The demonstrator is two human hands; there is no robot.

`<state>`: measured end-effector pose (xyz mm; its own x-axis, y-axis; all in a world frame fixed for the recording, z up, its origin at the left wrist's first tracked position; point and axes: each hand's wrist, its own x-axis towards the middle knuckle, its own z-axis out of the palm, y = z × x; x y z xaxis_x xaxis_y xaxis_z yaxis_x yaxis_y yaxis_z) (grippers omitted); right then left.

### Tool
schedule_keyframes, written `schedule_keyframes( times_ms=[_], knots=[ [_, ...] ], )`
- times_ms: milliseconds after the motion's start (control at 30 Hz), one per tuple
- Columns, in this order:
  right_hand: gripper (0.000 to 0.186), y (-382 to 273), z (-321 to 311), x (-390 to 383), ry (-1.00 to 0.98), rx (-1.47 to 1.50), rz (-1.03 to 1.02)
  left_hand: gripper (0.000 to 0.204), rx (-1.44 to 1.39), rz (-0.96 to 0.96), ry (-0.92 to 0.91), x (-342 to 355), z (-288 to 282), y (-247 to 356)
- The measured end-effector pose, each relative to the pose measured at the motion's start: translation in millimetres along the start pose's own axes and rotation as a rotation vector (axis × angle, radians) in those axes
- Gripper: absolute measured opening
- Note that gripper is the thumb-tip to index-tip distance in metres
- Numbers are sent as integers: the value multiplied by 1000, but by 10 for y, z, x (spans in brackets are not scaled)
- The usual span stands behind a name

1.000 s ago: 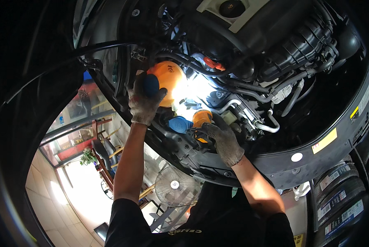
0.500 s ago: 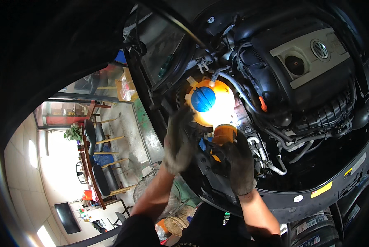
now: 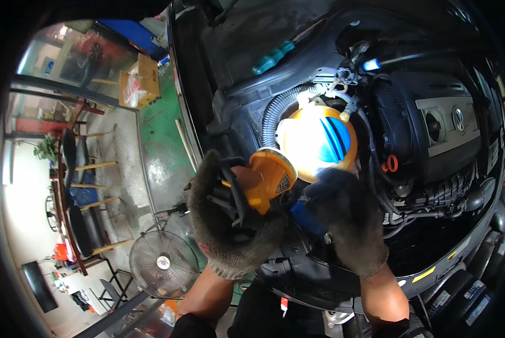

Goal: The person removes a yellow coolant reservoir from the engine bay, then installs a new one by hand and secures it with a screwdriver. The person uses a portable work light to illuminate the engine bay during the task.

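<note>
My left hand (image 3: 224, 242), in a grey-brown work glove, curls around an orange cylindrical tool (image 3: 264, 180) with a pale round rim and black parts at its back. Its exact kind does not show. The rim comes close to a round coolant reservoir (image 3: 297, 135), brightly lit and yellowish, with a ribbed blue cap (image 3: 334, 139) on top. Below the reservoir hovers my gloved right hand (image 3: 348, 219), its fingers smeared by motion. Beside those fingers sits a blue part (image 3: 307, 218), partly covered.
Right of the reservoir is the engine cover (image 3: 447, 127), with an orange ring (image 3: 390, 164) near it. A teal-handled screwdriver (image 3: 273, 57) rests at the upper edge of the bay. A floor fan (image 3: 163, 263), chairs and a cardboard box (image 3: 146, 80) stand to the left; tyres (image 3: 449, 293) are lower right.
The orange tool has passed from my right hand to my left and moved left of the reservoir. My right hand has shifted right, below the reservoir. The view has shifted too.
</note>
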<state>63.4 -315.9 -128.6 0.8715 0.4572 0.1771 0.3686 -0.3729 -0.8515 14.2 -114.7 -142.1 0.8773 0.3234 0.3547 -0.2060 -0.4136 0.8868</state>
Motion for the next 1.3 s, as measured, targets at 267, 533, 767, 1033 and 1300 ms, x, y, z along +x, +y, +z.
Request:
schedule_keyframes(
  times_ms=[267, 533, 767, 1033, 1300],
  knots=[
    [54, -128, 311, -7, 220, 923, 562, 76, 65, 281, -444, 340, -135, 6],
    [35, 106, -51, -241, 479, 913, 663, 61, 513, -183, -612, 1134, 371, -374],
    [35, 369, -252, -346, 449, 818, 881, 64, 1005, -186, -713, 1197, 833, -309],
    [32, 425, -171, -594, 497, 957, 864, 61, 1037, 1, -560, 951, 625, -402],
    [42, -32, 121, -81, 312, 1175, 741, 97, 305, 271, -635, 466, 150, 453]
  ],
)
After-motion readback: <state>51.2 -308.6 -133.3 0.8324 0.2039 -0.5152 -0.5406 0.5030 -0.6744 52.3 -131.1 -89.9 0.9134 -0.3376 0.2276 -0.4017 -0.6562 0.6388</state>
